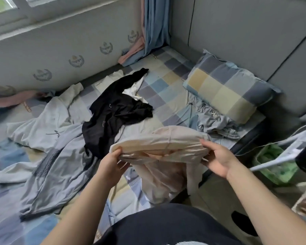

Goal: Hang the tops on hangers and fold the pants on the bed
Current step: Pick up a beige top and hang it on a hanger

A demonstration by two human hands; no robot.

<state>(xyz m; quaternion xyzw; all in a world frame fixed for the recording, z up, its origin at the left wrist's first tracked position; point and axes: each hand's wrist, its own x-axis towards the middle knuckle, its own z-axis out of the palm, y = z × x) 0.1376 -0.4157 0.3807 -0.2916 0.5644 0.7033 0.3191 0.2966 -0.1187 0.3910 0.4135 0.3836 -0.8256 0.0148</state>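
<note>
Left hand [111, 161]: fingers curled, thumb on top; pinches the left end of the beige garment's upper edge.
Right hand [217, 160]: fingers curled under, thumb above; grips the right end of the same edge.
Beige garment [159, 144]: held stretched between both hands above the near edge of the bed; the upper edge runs roughly level; the rest hangs down in loose folds in front of the person; top or pants cannot be told.
Bed [166, 85]: checked sheet in blue, grey and cream.
Black garment [113, 110]: crumpled at mid-bed, beyond the left hand; lies partly over a white garment [132, 91].
Pale grey top [48, 124]: spread flat, left of the black garment.
Grey-blue garment [60, 165]: spread out near the left forearm; its upper part overlaps the pale grey top.
Light-blue garment [214, 121]: bunched up, touching the checked pillow [228, 91].
Curtain [154, 27]: blue; hangs in the far corner; its hem rests on the bed.
White hangers [261, 166]: at the right edge, beside the bed; above a green bag [272, 172].
</note>
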